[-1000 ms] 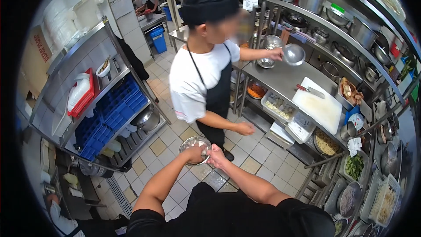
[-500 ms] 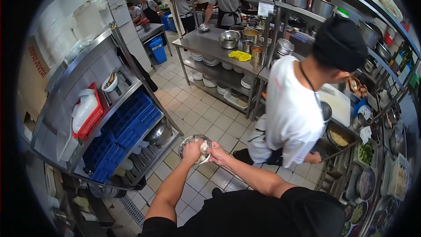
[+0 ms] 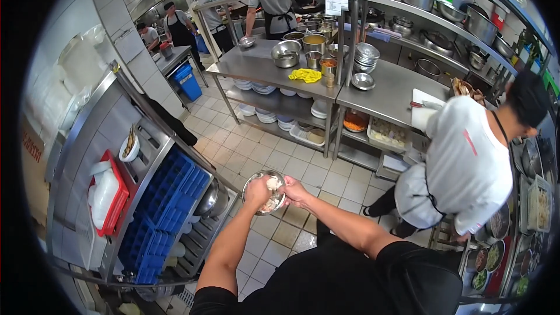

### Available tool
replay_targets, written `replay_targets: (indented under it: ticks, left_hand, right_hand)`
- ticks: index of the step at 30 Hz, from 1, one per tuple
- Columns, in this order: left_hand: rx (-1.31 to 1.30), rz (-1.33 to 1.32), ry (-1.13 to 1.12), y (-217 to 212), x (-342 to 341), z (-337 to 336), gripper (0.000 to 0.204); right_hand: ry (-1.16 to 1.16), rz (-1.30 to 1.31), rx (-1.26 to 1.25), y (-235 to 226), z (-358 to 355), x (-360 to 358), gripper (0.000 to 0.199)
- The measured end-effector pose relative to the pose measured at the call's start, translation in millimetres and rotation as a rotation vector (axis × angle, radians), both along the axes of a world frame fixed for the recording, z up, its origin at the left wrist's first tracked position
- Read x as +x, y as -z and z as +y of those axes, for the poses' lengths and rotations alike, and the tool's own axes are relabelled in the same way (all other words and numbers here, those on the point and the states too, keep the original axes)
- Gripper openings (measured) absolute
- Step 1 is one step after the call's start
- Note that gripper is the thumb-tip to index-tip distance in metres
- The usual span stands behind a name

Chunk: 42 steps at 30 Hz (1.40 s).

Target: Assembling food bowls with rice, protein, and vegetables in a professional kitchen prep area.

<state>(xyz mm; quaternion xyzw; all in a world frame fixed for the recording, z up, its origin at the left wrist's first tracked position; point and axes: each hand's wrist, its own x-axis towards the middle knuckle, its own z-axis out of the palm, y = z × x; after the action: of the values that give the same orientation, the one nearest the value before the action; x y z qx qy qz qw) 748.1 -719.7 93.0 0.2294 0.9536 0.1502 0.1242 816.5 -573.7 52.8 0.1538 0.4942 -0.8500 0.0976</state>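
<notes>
Out in front of me is a round metal bowl [image 3: 265,173] with whitish pieces of food [image 3: 272,199] in it; what kind they are I cannot make out. Its right rim is gripped by my right hand [image 3: 294,191], fingers curled round the edge. My left hand [image 3: 256,193] reaches over the left side into the bowl, its fingers bent together against the food. The fingertips are hidden, so whether a piece is between them does not show.
A co-worker in white [image 3: 466,151] bends at the right over containers of ingredients. Steel worktables [image 3: 268,61] with pots and a yellow cloth [image 3: 305,76] stand ahead. To my left, a metal rack [image 3: 169,134] holds blue crates [image 3: 175,181] and a red basket [image 3: 119,195]. Tiled floor lies between.
My view has turned to the right. The co-worker has moved away to the right, uncovering more of the worktable. Both hands stay at the bowl, and more of the food shows.
</notes>
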Motion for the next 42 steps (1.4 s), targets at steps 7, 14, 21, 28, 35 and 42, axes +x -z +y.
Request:
replay_targets:
  ticks: [7,14,21,28,35,42]
  left_hand:
    - [0.033,-0.153,0.22,-4.1,-104.8,32.9,0.093]
    - [0.198,0.032,0.16,6.5,-196.8,81.6,0.073]
    - [-0.064,0.097,0.189,-3.9,-286.7,117.2,0.068]
    - [0.167,-0.028,0.276,-12.4,-397.3,121.5,0.08]
    - [0.172,-0.021,0.259,-14.1,-506.9,110.6,0.043]
    - [0.103,0.071,0.459,-35.9,-627.5,131.6,0.046]
  right_hand:
    - [0.007,0.02,-0.036,8.7,56.5,-107.8,0.02]
    - [-0.027,0.086,-0.028,-1.8,106.4,-201.2,0.021]
    - [0.054,-0.02,-0.048,7.5,129.6,-288.9,0.02]
    - [0.047,0.013,-0.064,-7.4,154.9,-384.5,0.024]
    - [0.042,-0.016,-0.084,-21.4,125.3,-497.9,0.022]
    - [0.194,0.021,-0.044,-21.9,138.0,-596.2,0.023]
